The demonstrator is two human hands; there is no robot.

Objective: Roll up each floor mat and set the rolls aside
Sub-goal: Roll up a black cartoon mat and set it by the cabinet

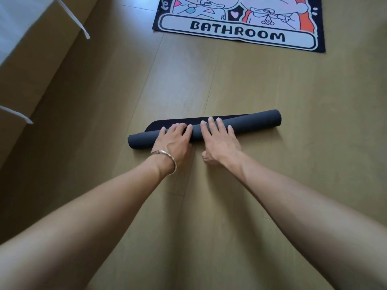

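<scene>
Wooden floor [230, 84] carries a dark grey mat [251, 122], nearly all rolled, its long axis running left to right and tilting away at the right end; a short unrolled flap lies beyond. The left hand [173, 141] and right hand [219, 139] press on it with straight fingers. A "BATHROOM" mat [238, 32] lies flat farther off.
</scene>
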